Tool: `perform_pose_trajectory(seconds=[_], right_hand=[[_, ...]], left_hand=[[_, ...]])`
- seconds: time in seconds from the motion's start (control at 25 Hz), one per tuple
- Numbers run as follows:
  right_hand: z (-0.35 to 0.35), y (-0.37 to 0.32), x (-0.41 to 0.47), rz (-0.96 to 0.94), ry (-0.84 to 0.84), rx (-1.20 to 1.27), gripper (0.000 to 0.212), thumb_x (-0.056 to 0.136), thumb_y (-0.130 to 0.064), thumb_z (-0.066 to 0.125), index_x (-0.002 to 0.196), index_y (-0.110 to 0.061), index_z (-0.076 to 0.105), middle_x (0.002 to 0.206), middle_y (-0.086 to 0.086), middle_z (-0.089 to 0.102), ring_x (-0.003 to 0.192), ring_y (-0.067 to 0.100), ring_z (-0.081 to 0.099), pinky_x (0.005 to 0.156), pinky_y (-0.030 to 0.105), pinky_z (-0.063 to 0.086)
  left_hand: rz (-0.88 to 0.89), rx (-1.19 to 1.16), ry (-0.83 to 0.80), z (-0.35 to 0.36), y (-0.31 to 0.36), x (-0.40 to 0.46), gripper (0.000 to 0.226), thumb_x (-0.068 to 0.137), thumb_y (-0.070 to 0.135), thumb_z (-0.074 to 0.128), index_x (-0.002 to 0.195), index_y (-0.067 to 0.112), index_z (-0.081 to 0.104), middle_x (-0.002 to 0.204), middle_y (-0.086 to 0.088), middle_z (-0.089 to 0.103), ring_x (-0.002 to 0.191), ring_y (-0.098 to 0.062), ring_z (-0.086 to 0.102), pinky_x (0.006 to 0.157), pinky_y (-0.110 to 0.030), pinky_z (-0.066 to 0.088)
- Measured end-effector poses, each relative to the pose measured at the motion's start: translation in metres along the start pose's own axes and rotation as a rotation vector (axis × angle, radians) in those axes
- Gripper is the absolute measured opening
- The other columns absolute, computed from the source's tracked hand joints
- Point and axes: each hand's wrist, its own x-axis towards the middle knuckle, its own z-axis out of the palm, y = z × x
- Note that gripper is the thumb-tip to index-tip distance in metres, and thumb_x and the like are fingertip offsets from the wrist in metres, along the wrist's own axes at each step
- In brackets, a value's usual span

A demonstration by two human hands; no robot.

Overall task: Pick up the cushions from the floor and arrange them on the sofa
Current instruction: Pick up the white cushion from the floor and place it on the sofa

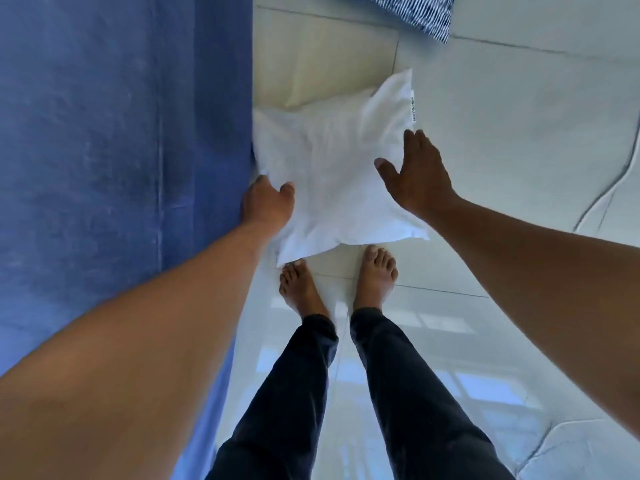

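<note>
A plain white cushion (337, 174) lies on the pale tiled floor right beside the blue-covered sofa (114, 168) that fills the left side. My left hand (266, 202) grips the cushion's left edge, thumb on top and fingers tucked under. Spread fingers of my right hand (417, 174) rest against the cushion's right edge, holding nothing. A cream cushion (322, 64) lies on the floor just beyond the white one, partly under it. A corner of a blue-and-white striped cushion (415, 12) shows at the top edge.
My bare feet (339, 282) stand on the tiles right at the white cushion's near edge. A thin cable (609, 188) curves over the floor at the right. Something white and padded (581, 452) lies at the bottom right corner.
</note>
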Motion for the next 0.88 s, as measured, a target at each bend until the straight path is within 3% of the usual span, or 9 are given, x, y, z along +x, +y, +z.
perform_pose_trajectory(seconds=[0.12,0.24,0.28,0.36,0.48,0.56,0.68,0.8,0.88], right_hand=[[0.038,0.018,0.048,0.105,0.045,0.113,0.084,0.1,-0.056,0.053,0.158,0.001,0.03,0.164,0.024,0.033,0.153,0.039,0.029,0.122,0.047,0.026],[0.055,0.03,0.084,0.373,0.103,0.378,0.092,0.087,-0.07,0.063,0.148,-0.004,0.044,0.148,0.012,0.051,0.139,0.032,0.048,0.114,0.042,0.038],[0.056,0.032,0.089,0.483,0.087,0.514,0.099,0.077,-0.075,0.069,0.145,-0.007,0.047,0.141,0.008,0.056,0.13,0.029,0.054,0.111,0.04,0.043],[0.053,0.036,0.088,0.628,-0.022,0.736,0.107,0.058,-0.079,0.08,0.138,-0.011,0.056,0.128,0.001,0.062,0.112,0.023,0.061,0.095,0.036,0.053],[0.033,0.041,0.065,0.561,-0.07,0.791,0.07,0.066,-0.065,0.087,0.112,-0.016,0.065,0.099,-0.003,0.068,0.086,0.016,0.067,0.065,0.025,0.053],[0.003,0.04,0.039,0.499,-0.004,0.831,0.045,0.075,-0.057,0.086,0.09,-0.018,0.069,0.084,-0.008,0.069,0.074,0.011,0.068,0.059,0.022,0.053],[-0.055,0.028,-0.006,0.444,0.057,0.866,0.04,0.078,-0.056,0.085,0.07,-0.021,0.067,0.071,-0.011,0.067,0.063,0.008,0.065,0.055,0.019,0.051],[-0.134,0.002,-0.053,0.418,0.117,0.923,0.045,0.079,-0.053,0.085,0.059,-0.022,0.058,0.052,-0.014,0.055,0.043,0.003,0.053,0.045,0.016,0.041],[-0.184,-0.017,-0.085,0.378,0.144,0.967,0.041,0.079,-0.053,0.085,0.062,-0.022,0.063,0.058,-0.013,0.059,0.046,0.004,0.055,0.046,0.017,0.042]], left_hand=[[-0.089,-0.135,0.034,0.028,-0.015,0.064,0.074,0.083,0.056,0.058,0.139,0.008,0.064,0.141,-0.014,0.068,0.129,-0.037,0.064,0.107,-0.042,0.053],[-0.209,-0.449,0.041,0.036,-0.02,0.097,0.07,0.083,0.054,0.071,0.138,0.012,0.066,0.132,-0.005,0.073,0.117,-0.027,0.071,0.095,-0.032,0.058],[-0.238,-0.541,-0.008,0.038,-0.02,0.104,0.066,0.083,0.053,0.075,0.137,0.015,0.067,0.129,-0.001,0.074,0.114,-0.024,0.071,0.09,-0.029,0.057],[-0.282,-0.64,-0.143,0.04,-0.02,0.107,0.066,0.075,0.054,0.081,0.131,0.022,0.069,0.123,0.002,0.077,0.112,-0.023,0.072,0.094,-0.034,0.057],[-0.241,-0.678,-0.149,0.04,-0.008,0.088,0.065,0.069,0.043,0.088,0.126,0.016,0.074,0.117,-0.004,0.08,0.108,-0.027,0.075,0.098,-0.045,0.061],[-0.182,-0.678,-0.114,0.025,0.01,0.05,0.048,0.078,0.035,0.086,0.12,0.013,0.075,0.114,-0.007,0.08,0.107,-0.027,0.075,0.099,-0.043,0.061],[-0.14,-0.715,-0.121,-0.001,0.034,-0.012,0.025,0.087,0.03,0.078,0.111,0.021,0.074,0.113,-0.003,0.08,0.108,-0.024,0.074,0.102,-0.043,0.059],[-0.062,-0.765,-0.113,-0.045,0.066,-0.082,0.031,0.092,0.029,0.073,0.121,0.018,0.075,0.113,0.001,0.079,0.108,-0.02,0.073,0.104,-0.041,0.058],[-0.011,-0.79,-0.098,-0.079,0.085,-0.13,0.036,0.091,0.03,0.074,0.125,0.019,0.074,0.118,0.001,0.079,0.112,-0.02,0.072,0.104,-0.043,0.058]])
